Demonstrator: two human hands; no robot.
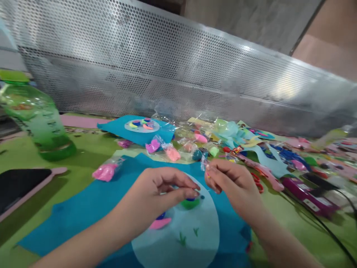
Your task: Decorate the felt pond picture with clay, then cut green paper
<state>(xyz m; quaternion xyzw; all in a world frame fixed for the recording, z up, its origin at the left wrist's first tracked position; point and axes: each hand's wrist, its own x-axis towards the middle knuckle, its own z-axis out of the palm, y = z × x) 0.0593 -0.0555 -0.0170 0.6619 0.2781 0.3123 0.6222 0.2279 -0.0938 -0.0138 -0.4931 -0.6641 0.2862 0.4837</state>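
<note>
Pinching a small clay bit (208,172), the right hand (231,182) hovers beside the left hand (167,190), whose closed fingertips press a green-and-blue clay piece (190,203) on the pale disc (195,238) beneath; adding the bit probably calls for precise placement.

Head camera, tilted forward-down, close over table (83,175); single view.
</note>
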